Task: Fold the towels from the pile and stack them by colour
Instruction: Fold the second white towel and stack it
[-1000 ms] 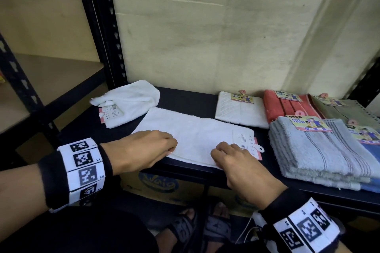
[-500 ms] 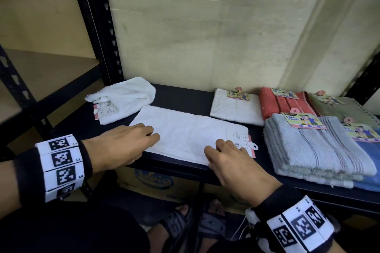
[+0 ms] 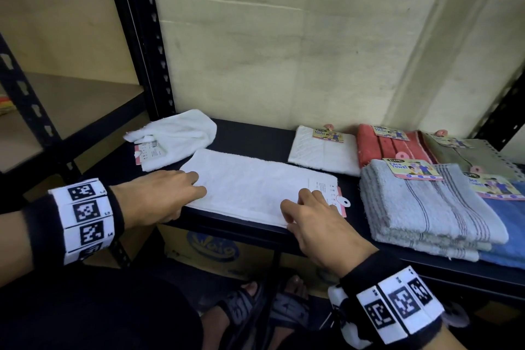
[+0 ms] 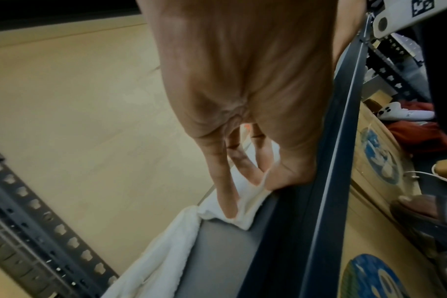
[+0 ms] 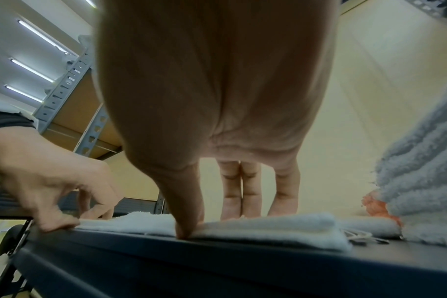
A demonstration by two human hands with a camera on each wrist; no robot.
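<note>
A white towel point(image 3: 250, 185) lies folded into a long strip along the front of the black shelf point(image 3: 255, 133), its paper tag at the right end. My left hand point(image 3: 187, 199) is at the strip's left end, fingers on top and thumb at the near edge, pinching the corner point(image 4: 242, 211). My right hand point(image 3: 295, 207) presses the right end beside the tag, with straight fingers on top and the thumb against the front edge point(image 5: 186, 231). A crumpled white towel point(image 3: 181, 136) lies at the back left.
Folded stacks sit on the right: white point(image 3: 321, 153), red point(image 3: 380, 148), olive point(image 3: 468, 156), grey point(image 3: 420, 207) and blue point(image 3: 508, 224). A black upright post point(image 3: 136, 37) stands at the back left. A cardboard box point(image 3: 216, 247) sits under the shelf.
My left hand has slid leftward along the towel from near its middle to its left end. The right hand has stayed at the tag end.
</note>
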